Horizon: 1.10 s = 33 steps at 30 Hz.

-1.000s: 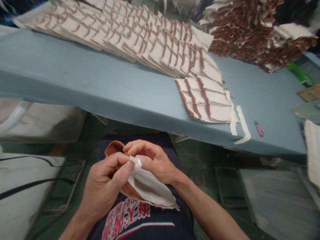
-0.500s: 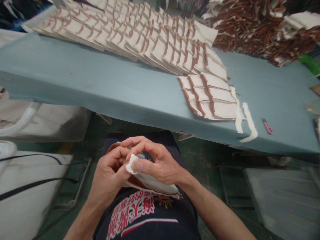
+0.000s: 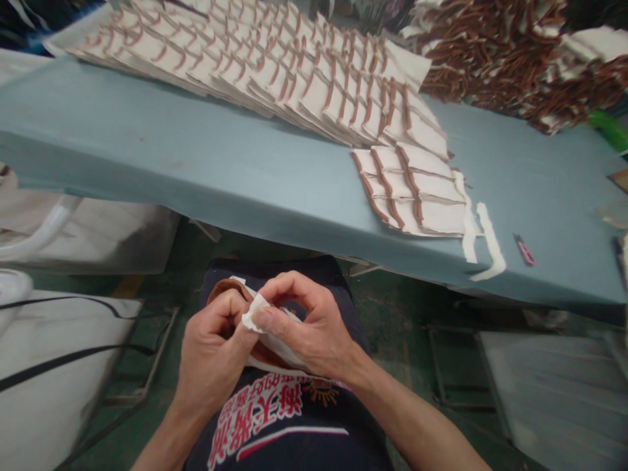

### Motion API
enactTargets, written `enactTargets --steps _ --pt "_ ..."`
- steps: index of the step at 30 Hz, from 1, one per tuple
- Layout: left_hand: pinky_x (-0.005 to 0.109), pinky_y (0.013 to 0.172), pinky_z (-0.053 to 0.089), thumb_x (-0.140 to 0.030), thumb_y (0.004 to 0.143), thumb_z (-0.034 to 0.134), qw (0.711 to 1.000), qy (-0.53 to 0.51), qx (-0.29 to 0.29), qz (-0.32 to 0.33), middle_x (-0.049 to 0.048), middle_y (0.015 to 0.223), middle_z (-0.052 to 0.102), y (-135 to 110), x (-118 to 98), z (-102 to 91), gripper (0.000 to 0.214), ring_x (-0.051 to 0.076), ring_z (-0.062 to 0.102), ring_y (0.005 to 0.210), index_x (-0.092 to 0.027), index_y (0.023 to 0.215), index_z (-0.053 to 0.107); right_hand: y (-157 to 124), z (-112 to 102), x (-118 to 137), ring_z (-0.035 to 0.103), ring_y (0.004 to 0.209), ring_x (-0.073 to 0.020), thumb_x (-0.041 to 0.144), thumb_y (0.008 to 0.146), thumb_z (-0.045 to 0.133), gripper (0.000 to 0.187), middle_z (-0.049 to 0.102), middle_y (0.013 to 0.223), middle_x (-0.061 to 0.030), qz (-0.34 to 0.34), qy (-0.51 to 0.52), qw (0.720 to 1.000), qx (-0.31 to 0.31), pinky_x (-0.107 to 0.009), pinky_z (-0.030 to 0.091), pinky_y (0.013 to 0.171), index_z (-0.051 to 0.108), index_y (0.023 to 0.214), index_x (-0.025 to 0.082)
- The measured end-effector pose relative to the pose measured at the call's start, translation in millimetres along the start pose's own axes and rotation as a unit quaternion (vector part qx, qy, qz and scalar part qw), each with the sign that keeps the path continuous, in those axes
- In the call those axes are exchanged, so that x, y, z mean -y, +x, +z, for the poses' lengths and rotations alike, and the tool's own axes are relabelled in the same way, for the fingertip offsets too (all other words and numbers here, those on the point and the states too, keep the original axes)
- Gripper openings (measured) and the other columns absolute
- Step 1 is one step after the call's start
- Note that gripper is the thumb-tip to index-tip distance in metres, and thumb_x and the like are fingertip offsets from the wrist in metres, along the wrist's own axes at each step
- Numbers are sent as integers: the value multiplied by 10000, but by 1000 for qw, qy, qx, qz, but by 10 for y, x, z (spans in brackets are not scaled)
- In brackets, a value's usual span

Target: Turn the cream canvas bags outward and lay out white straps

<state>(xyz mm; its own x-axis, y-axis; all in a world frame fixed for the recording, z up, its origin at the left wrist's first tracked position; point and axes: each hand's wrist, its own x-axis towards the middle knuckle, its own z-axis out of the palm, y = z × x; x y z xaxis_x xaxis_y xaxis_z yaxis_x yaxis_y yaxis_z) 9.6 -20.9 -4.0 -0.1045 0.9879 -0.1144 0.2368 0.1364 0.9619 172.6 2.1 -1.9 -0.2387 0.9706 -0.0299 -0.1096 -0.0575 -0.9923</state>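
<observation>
Above my lap, both hands are closed on one cream fabric piece (image 3: 289,356) with brown trim (image 3: 269,353). My left hand (image 3: 216,340) grips its left part, where a brown edge (image 3: 226,285) curls up behind the fingers. With thumb and fingers, my right hand (image 3: 309,327) pinches a small white corner (image 3: 254,313) of the piece. The left thumb lies right beside that corner. Much of the fabric is hidden behind the fingers.
On the blue-covered table (image 3: 196,150) lie rows of cream pieces with brown edges (image 3: 275,65), a smaller set (image 3: 412,190), white strips (image 3: 489,242) and a pink cutter (image 3: 524,249). A brown and white heap (image 3: 495,59) stands behind. White seats (image 3: 63,366) flank me.
My right hand has shifted slightly, its fingers drawing back from the left ones. The white corner has moved a little left and up, and more of the brown curled edge shows.
</observation>
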Motion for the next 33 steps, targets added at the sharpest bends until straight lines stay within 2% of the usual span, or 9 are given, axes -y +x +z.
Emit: enactTargets --steps 5,9,13,15,17,20,22,27,33 --pt "264 486 352 -668 993 726 998 -22 59 4 -40 596 511 19 177 -92 590 139 442 519 -247 638 515 -11 -20 -207 501 592 -80 579 835 972 475 648 720 47 61 144 987 -24 -221 452 586 681 852 204" --pt "302 467 327 -916 1032 411 998 -9 56 1 -16 561 496 -29 330 -136 806 155 404 501 -247 597 523 -89 -28 -599 348 443 -37 737 696 1004 681 524 601 105 174 255 951 14 -194 307 433 562 775 225" --pt "310 452 332 -954 1033 214 997 16 64 -26 -13 533 466 -229 516 -198 870 163 391 475 -256 592 490 -264 102 -935 342 428 -38 796 723 955 702 549 647 91 240 279 929 38 -184 252 388 542 809 236" --pt "300 462 366 -914 1053 260 996 39 75 -37 -8 545 500 -360 605 -312 847 169 437 481 -247 605 528 -323 158 -1012 395 442 -34 783 714 969 698 644 748 51 260 280 923 48 -185 280 394 570 837 224" --pt "279 511 442 -814 1038 523 993 66 91 -45 -2 595 590 -491 680 -481 714 178 536 526 -230 637 613 -347 177 -1042 428 451 -29 772 706 979 701 695 813 28 270 274 921 53 -187 298 406 574 841 216" --pt "260 620 560 -635 990 704 987 101 107 -58 13 717 738 -669 763 -731 468 217 691 652 -234 753 748 -351 161 -1045 388 433 -29 767 729 966 691 649 716 64 280 255 924 53 -187 262 402 554 843 224" --pt "267 710 624 -633 947 743 984 131 104 -54 37 848 832 -755 794 -823 400 254 776 771 -251 856 816 -353 148 -1028 355 432 -32 770 745 951 682 596 648 90 285 240 927 51 -187 240 406 550 852 229" --pt "248 704 637 -561 962 729 980 185 65 -23 43 834 857 -797 755 -758 360 239 806 732 -252 797 813 -374 161 -928 374 469 -38 765 711 972 695 548 576 104 285 200 936 50 -192 257 460 569 853 217" --pt "234 607 571 -568 1052 641 987 143 75 -12 13 720 787 -647 658 -628 450 204 724 632 -242 777 785 -349 125 -752 324 478 -45 695 693 998 646 470 548 131 273 151 949 50 -209 218 474 588 839 218"
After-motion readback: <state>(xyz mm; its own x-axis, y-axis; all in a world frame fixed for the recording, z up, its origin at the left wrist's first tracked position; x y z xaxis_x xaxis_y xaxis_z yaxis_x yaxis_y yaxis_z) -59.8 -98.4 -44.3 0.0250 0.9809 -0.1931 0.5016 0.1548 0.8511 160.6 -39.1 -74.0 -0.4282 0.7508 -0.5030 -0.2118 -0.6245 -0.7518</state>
